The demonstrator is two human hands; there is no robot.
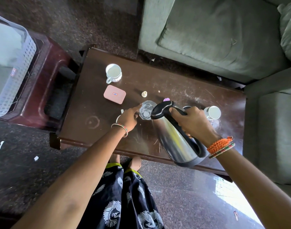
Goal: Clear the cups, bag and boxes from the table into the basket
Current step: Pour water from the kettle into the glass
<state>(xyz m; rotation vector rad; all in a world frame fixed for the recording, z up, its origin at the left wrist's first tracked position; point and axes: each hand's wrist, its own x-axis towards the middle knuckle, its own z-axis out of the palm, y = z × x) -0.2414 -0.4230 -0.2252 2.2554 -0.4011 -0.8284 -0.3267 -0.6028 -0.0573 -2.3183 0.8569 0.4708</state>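
Note:
On the dark wooden table [95, 90] my right hand [193, 122] grips the black handle of a steel kettle [176, 139], tilted with its lid end toward a clear glass [146, 110]. My left hand [130, 115] rests against the left side of that glass, fingers around it. A white cup [114, 73] stands at the far left of the table, and a pink box [114, 94] lies in front of it. Another white cup [213, 112] stands behind my right hand. Under my left hand a white object [119, 116] is mostly hidden.
A white perforated basket [11, 63] sits on a maroon stool [47, 90] to the left of the table. A small cream cap [144, 94] and a purple bit [166, 99] lie mid-table. Grey sofas [215, 33] border the far and right sides. My feet are at the near edge.

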